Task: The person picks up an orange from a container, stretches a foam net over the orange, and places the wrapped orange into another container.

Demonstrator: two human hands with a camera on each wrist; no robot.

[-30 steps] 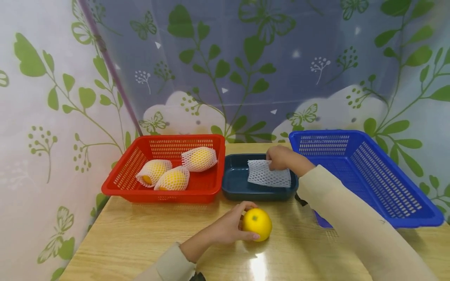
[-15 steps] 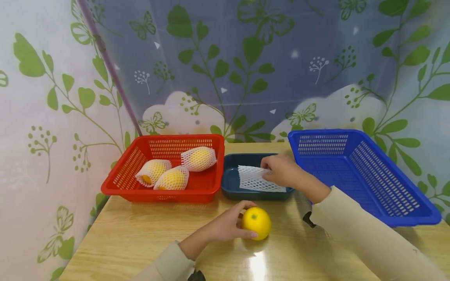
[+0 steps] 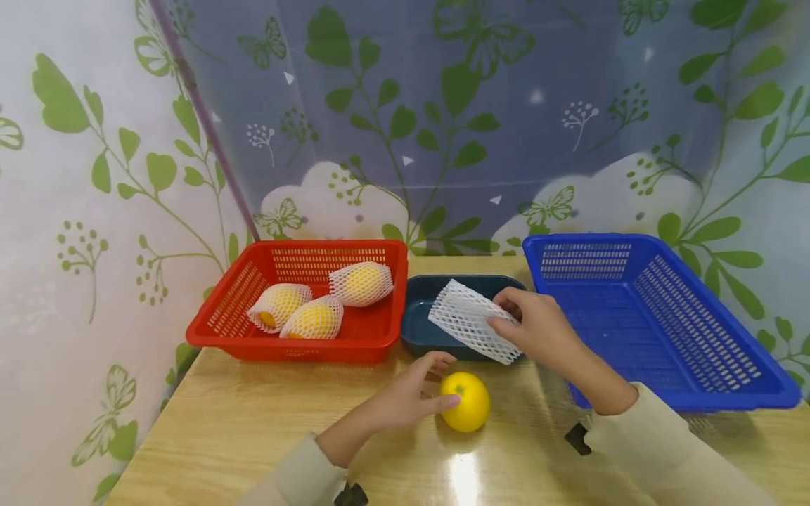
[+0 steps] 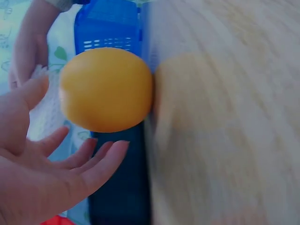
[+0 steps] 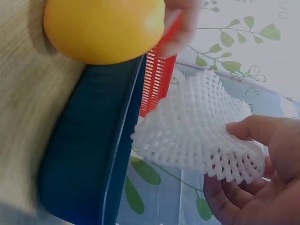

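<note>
A round yellow-orange fruit sits on the wooden table. Beside it, the fingers of my left hand are spread and relaxed; in the left wrist view a gap shows between them and the fruit. My right hand pinches a white foam net sleeve between thumb and fingers. The sleeve lies flat and tilted above the front of a dark teal tray. In the right wrist view the thumb presses on top of the sleeve, with the other fingers beneath.
At the left a red basket holds three yellow fruits in white foam nets. A blue basket stands at the right. Behind them hangs a leaf-patterned curtain. Wooden table stretches in front.
My right hand has lifted the foam net sleeve out of the teal tray and drawn it nearer, tilting it. My left fingers have loosened from around the fruit.
</note>
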